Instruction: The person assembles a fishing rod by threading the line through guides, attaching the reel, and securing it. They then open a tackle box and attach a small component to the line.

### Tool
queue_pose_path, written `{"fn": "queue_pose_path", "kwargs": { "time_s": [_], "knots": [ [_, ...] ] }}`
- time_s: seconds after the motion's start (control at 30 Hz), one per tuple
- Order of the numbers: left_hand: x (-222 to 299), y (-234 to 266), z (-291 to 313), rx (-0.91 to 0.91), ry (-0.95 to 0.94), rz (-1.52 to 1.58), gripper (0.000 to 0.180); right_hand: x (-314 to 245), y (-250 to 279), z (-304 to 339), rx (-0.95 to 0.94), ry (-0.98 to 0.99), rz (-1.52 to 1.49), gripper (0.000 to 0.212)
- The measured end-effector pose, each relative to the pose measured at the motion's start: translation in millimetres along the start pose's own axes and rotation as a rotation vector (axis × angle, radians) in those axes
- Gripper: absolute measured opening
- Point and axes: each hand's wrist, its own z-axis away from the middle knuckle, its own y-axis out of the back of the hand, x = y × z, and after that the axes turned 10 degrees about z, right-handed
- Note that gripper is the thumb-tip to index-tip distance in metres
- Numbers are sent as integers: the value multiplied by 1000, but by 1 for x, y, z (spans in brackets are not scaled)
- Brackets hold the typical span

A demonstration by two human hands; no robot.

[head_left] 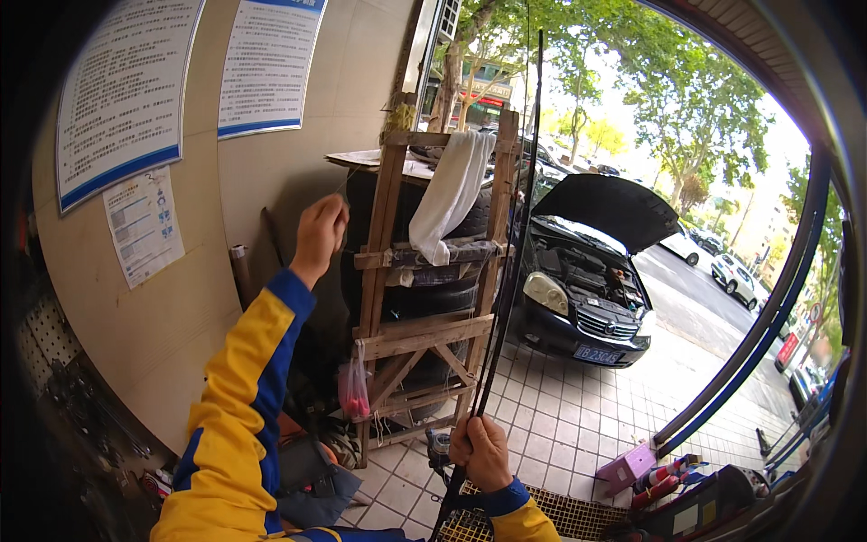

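A long black fishing rod [499,339] stands tilted in front of me, its tip high and its butt running off the lower edge. My right hand [481,452] is wrapped round it low down, just beside the spinning reel [440,449]. Off to the left, my left hand [321,237] is raised with its fingers pinched together. A thin pale strand, seemingly fishing line, runs up from those fingertips; where it leads is too fine to follow.
Behind the rod stands a wooden rack [424,343] with tires, a white cloth [454,194] and a plastic bag [354,388]. Beyond is a black car [582,298], hood raised. A pink box [627,467] sits at right on tiles, near a yellow floor grate [569,515]. Posters hang left.
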Motion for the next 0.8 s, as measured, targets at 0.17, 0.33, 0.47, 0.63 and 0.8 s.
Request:
{"fn": "queue_pose_path", "kwargs": {
  "time_s": [0.17, 0.33, 0.47, 0.63, 0.8],
  "knots": [
    [-6, 11, 162, 165, 102, 24, 41, 18, 1, -31, 132, -50, 47, 34],
    [-36, -36, 295, 205, 266, -36, 32, 39, -19, -54, 71, -93, 83, 31],
    [-61, -68, 346, 124, 450, 0, 24, 52, -36, -61, 61, -96, 100, 34],
    [-70, -94, 371, -5, 422, -133, 17, 52, -42, -62, 34, -71, 165, 34],
    [-58, -113, 374, -80, 442, -613, 30, 52, -38, -59, 47, -71, 202, 35]
  ]
}}
